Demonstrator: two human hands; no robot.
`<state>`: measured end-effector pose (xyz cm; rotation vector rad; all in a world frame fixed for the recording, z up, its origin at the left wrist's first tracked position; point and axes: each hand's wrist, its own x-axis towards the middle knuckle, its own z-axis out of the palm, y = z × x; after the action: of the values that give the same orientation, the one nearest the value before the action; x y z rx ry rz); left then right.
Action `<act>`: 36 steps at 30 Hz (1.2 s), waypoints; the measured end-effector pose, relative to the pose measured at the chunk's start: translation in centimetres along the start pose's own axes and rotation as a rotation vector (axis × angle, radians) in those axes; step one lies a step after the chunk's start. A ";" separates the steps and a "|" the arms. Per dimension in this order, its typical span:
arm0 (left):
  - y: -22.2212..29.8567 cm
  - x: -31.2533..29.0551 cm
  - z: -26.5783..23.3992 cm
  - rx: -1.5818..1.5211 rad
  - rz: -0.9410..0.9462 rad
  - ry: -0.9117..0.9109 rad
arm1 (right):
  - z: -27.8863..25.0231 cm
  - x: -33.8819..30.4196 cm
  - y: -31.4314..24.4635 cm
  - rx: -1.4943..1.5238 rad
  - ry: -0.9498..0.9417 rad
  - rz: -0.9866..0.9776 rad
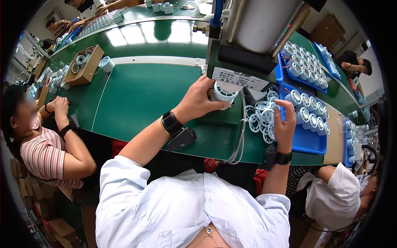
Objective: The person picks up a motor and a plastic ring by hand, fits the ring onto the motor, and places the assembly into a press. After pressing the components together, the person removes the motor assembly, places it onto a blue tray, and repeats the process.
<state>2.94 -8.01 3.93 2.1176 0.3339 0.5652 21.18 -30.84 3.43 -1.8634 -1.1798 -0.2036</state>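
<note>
My left hand [194, 99] is wrapped round a light-blue cylindrical housing [223, 94], thumb on its near side and fingers on its far left. The housing stands upright beneath the head of a press [244, 62], whose lower part hides its top in part. My right hand [285, 126] is at the right edge of a heap of light-blue spoked plastic rings [261, 118]. Its thumb and index finger are curved and apart, close to the rings, with nothing plainly held between them.
Blue trays [308, 142] of light-blue cylinders stand at the right. Grey cables [240, 140] hang over the green table's [144, 91] near edge. A cardboard box [89, 68] of parts and a single cylinder [106, 64] are at the left. Co-workers sit on both sides.
</note>
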 end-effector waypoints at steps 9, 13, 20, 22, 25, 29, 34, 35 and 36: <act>-4.5 -0.1 -2.6 -0.087 0.140 0.023 | 4.1 2.0 0.7 -0.334 -0.307 -0.124; -7.6 0.0 -5.3 0.151 0.035 0.106 | 3.9 1.4 0.9 -0.396 -0.331 -0.141; -9.6 -0.6 -5.9 0.427 0.035 0.036 | 3.9 3.9 -1.0 -0.393 -0.384 -0.092; -9.4 -0.9 -5.9 0.510 0.029 0.050 | 5.0 4.6 -4.1 -0.273 -0.401 -0.084; -9.3 -1.6 -6.4 0.546 0.028 0.057 | 7.7 5.3 -7.1 -0.008 -0.465 0.018; -8.8 -0.5 -5.0 0.498 0.065 0.064 | 8.0 5.1 -5.4 0.168 -0.304 0.089; -9.3 -2.0 -6.4 0.395 0.094 0.184 | 4.9 5.1 -3.1 0.318 -0.200 0.119; -9.4 -2.8 -7.6 0.456 0.100 0.282 | 3.9 4.5 -2.3 0.258 -0.171 0.096; -8.9 -3.6 -9.5 0.512 0.114 0.373 | 2.3 3.7 -1.3 0.193 -0.133 0.078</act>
<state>-5.24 2.10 0.30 2.5248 0.6219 1.0350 21.44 -26.55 4.92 -1.7704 -1.1698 0.0768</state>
